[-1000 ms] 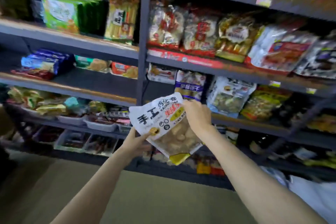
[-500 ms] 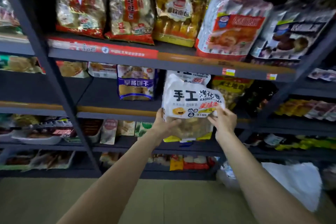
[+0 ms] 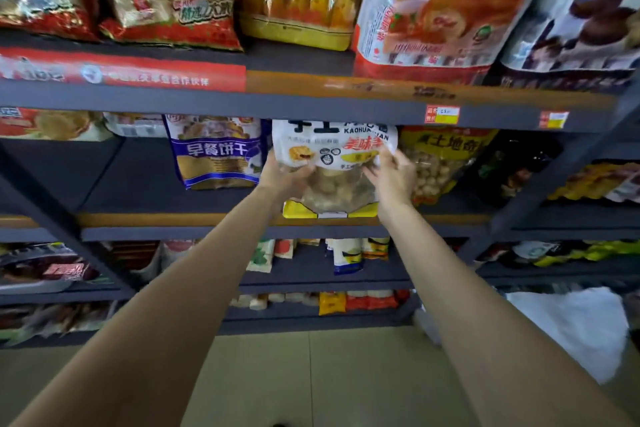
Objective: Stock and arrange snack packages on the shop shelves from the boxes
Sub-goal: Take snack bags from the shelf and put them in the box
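Note:
A white snack package (image 3: 334, 163) with a clear window and a yellow bottom strip stands upright on the middle shelf (image 3: 214, 220), its top hidden behind the shelf above. My left hand (image 3: 280, 173) grips its left edge and my right hand (image 3: 391, 173) pinches its right edge. It sits between a blue-and-white biscuit bag (image 3: 216, 152) on the left and a yellow bag (image 3: 443, 163) of round snacks on the right.
The upper shelf (image 3: 311, 97) carries red, yellow and white bags and price tags (image 3: 442, 114). Lower shelves hold more small packets (image 3: 346, 253). A white plastic bag (image 3: 568, 329) lies on the floor at the right. Bare shelf surface lies left of the biscuit bag.
I have moved closer to the shelves. Both hands have carried the white package up and forward onto the middle shelf, where it now stands upright between the neighbouring bags.

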`<control>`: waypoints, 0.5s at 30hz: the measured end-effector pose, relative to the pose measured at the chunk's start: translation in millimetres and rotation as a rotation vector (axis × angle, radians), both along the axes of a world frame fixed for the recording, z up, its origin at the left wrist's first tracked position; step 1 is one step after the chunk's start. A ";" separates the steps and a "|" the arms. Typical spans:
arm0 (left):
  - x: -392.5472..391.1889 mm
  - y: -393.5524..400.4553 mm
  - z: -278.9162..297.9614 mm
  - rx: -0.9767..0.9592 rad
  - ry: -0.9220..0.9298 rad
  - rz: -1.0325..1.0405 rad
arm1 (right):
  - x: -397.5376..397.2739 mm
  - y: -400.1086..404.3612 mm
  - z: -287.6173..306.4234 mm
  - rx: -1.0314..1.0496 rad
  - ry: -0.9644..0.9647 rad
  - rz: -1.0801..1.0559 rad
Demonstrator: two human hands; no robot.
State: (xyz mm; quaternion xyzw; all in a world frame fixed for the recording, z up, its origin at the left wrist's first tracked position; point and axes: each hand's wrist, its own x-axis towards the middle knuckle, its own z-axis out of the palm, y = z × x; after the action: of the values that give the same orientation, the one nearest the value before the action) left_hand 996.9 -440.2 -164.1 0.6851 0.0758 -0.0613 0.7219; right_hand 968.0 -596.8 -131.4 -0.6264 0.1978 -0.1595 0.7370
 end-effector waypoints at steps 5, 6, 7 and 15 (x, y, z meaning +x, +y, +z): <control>30.4 5.8 11.1 0.160 -0.009 -0.011 | 35.9 0.1 -3.3 -0.125 -0.012 0.015; 31.8 6.1 11.9 0.191 -0.005 0.004 | 38.0 -0.5 -4.7 -0.142 -0.013 0.006; 32.0 5.9 12.6 0.221 -0.002 0.028 | 39.4 -2.2 -5.8 -0.151 -0.015 0.004; 3.9 3.8 -36.9 0.251 0.012 0.126 | 16.0 -11.8 -65.5 -0.273 0.197 0.156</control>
State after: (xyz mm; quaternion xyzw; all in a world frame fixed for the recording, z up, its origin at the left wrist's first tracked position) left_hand 1000.8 -436.4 -201.0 0.7637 0.1298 -0.0100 0.6323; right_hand 983.9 -608.7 -196.9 -0.7467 0.1961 -0.0652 0.6322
